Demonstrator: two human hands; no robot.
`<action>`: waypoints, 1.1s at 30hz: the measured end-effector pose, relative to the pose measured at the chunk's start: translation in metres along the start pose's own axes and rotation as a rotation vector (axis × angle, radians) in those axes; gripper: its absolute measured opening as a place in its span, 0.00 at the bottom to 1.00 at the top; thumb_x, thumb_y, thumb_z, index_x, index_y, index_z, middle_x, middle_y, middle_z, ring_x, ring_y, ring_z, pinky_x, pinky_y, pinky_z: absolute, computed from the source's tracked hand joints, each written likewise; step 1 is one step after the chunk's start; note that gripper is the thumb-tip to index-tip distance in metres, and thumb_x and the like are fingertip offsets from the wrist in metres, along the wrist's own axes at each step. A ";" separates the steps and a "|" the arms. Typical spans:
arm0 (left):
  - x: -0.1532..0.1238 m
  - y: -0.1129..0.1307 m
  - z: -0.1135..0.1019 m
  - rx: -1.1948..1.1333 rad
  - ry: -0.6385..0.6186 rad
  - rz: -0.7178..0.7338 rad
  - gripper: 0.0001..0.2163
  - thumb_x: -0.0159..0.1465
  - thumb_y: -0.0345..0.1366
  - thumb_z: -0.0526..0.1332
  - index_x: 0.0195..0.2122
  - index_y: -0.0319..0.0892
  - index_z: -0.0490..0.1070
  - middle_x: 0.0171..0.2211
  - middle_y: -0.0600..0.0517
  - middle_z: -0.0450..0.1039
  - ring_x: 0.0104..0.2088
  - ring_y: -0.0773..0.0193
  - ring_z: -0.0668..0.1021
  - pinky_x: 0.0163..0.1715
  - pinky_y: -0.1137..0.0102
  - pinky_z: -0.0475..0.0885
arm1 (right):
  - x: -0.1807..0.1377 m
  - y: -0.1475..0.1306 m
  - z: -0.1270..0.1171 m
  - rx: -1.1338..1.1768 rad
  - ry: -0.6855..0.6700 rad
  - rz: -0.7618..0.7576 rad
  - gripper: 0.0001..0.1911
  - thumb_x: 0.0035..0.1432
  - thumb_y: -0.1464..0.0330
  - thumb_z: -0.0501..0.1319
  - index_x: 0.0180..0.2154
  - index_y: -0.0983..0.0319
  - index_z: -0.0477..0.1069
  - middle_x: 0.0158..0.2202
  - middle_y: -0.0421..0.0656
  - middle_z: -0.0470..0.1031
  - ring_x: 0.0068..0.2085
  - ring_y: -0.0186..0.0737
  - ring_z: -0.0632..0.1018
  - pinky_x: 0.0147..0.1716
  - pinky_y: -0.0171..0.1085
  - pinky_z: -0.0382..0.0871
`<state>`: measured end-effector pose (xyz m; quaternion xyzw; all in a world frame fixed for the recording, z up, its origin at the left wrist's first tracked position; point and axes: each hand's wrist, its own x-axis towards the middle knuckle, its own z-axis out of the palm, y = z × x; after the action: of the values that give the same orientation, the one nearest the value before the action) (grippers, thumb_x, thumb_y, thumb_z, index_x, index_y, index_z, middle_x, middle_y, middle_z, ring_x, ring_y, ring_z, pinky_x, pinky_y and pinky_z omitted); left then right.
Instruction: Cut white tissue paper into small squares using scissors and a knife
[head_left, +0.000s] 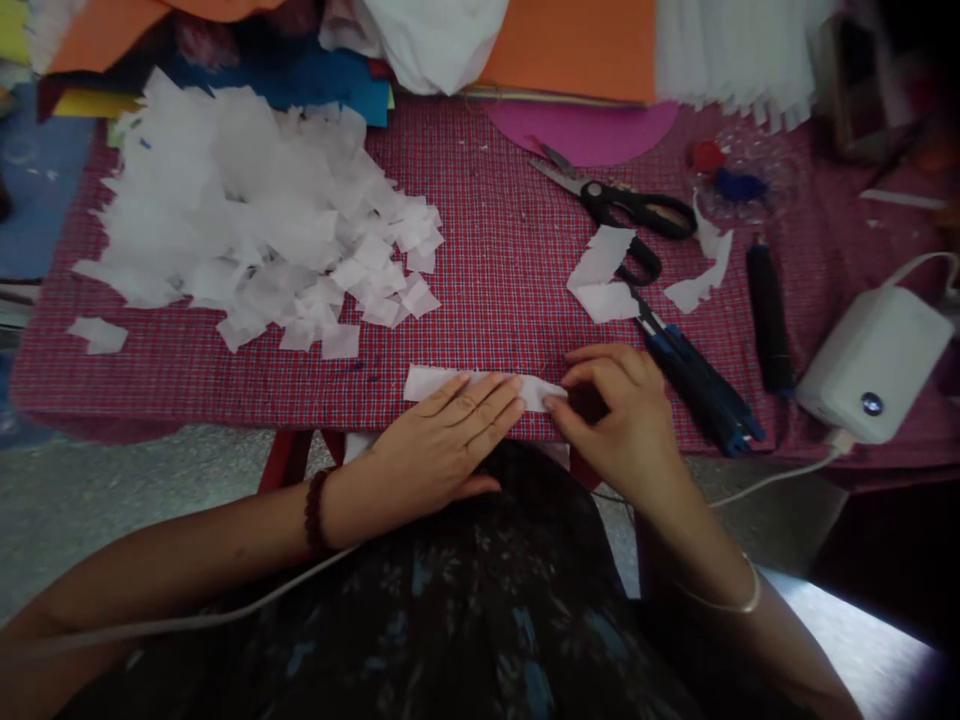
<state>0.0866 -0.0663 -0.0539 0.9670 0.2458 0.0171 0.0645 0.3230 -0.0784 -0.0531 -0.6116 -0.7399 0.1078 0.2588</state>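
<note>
A narrow white paper strip (429,382) lies along the near edge of the red checked tablecloth (495,250). My left hand (442,445) rests flat on the strip with fingers stretched out together, pressing it down. My right hand (622,415) pinches the strip's right end between thumb and fingertips. A dark bead bracelet is on my left wrist and a thin bangle on my right.
A big heap of white paper squares (247,215) fills the left of the table. Black scissors (622,205), a blue-handled tool (697,380), a black pen (769,315), a white box with a cable (874,360), paper scraps (604,275) and coloured sheets (577,45) lie right and behind.
</note>
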 end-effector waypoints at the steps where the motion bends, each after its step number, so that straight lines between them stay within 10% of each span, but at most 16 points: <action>1: -0.001 -0.001 0.003 -0.001 -0.013 -0.002 0.38 0.67 0.56 0.57 0.69 0.31 0.55 0.71 0.38 0.53 0.70 0.48 0.58 0.70 0.55 0.51 | -0.002 -0.001 -0.002 0.008 0.037 0.001 0.06 0.60 0.67 0.65 0.41 0.60 0.73 0.46 0.49 0.77 0.49 0.53 0.78 0.49 0.53 0.71; 7: -0.003 -0.002 0.006 -0.011 0.005 -0.002 0.40 0.68 0.56 0.57 0.70 0.31 0.51 0.72 0.37 0.50 0.72 0.49 0.55 0.71 0.55 0.48 | -0.027 -0.015 -0.001 -0.099 -0.176 -0.282 0.36 0.66 0.64 0.60 0.70 0.64 0.52 0.67 0.55 0.65 0.67 0.56 0.66 0.66 0.57 0.56; 16: -0.048 -0.015 0.001 0.082 0.036 -0.262 0.34 0.69 0.49 0.58 0.69 0.29 0.55 0.70 0.34 0.53 0.71 0.46 0.57 0.69 0.53 0.53 | -0.041 -0.013 0.014 -0.241 -0.310 -0.292 0.49 0.66 0.64 0.61 0.74 0.65 0.31 0.71 0.57 0.57 0.70 0.57 0.61 0.67 0.58 0.55; 23: -0.059 -0.024 -0.017 -0.042 0.075 -0.337 0.28 0.70 0.48 0.56 0.65 0.34 0.62 0.69 0.34 0.58 0.69 0.42 0.61 0.67 0.45 0.55 | -0.037 -0.007 -0.004 -0.089 -0.278 -0.276 0.36 0.67 0.67 0.60 0.71 0.62 0.50 0.70 0.54 0.60 0.69 0.55 0.63 0.66 0.58 0.58; 28: -0.013 -0.038 -0.046 -0.275 0.210 -0.203 0.13 0.72 0.39 0.54 0.46 0.38 0.75 0.47 0.43 0.77 0.49 0.54 0.77 0.50 0.58 0.71 | -0.037 0.039 -0.054 -0.153 0.104 -0.008 0.25 0.67 0.65 0.59 0.63 0.58 0.66 0.58 0.53 0.74 0.59 0.58 0.74 0.59 0.59 0.67; 33: 0.044 -0.040 -0.049 -0.263 0.110 -0.069 0.10 0.70 0.36 0.56 0.38 0.37 0.75 0.36 0.46 0.75 0.39 0.56 0.76 0.44 0.61 0.70 | -0.040 0.076 -0.068 -0.365 -0.006 0.107 0.25 0.65 0.62 0.60 0.60 0.65 0.69 0.52 0.58 0.76 0.53 0.63 0.76 0.53 0.60 0.71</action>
<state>0.1030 -0.0050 -0.0106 0.9388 0.2778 0.0999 0.1777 0.4274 -0.1099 -0.0422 -0.6866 -0.7142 -0.0126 0.1351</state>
